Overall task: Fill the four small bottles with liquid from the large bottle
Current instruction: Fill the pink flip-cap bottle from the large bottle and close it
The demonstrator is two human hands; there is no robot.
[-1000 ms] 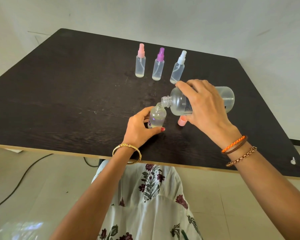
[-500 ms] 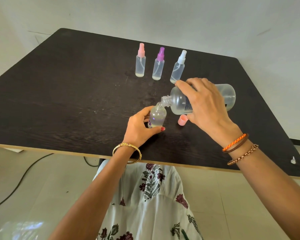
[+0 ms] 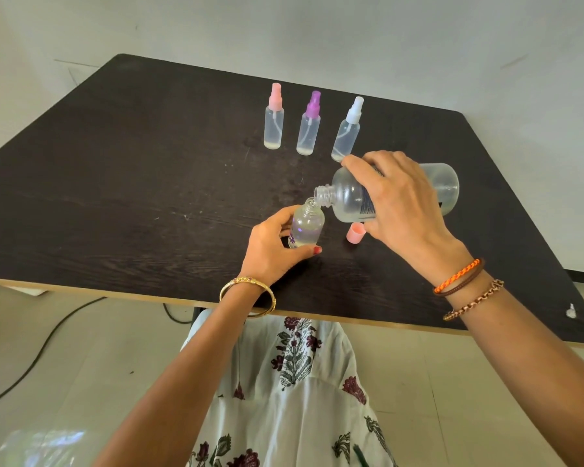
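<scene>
Large bottle (image 3: 351, 197) is being gripped mid-body by right hand (image 3: 402, 210), tipped onto small bottle (image 3: 305, 227), which is being held on table (image 3: 115, 197) by left hand (image 3: 270, 247). Likely light, slippery plastic.

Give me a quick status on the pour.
Left hand grips small bottle, upright on table. Right hand tips large bottle, mouth at the small bottle's neck. Pink cap lies beside it, not in the way.

three spray bottles (image 3: 309, 124) behind, large bottle (image 3: 351, 197) right — open small bottle (image 3: 305, 227) left
</scene>
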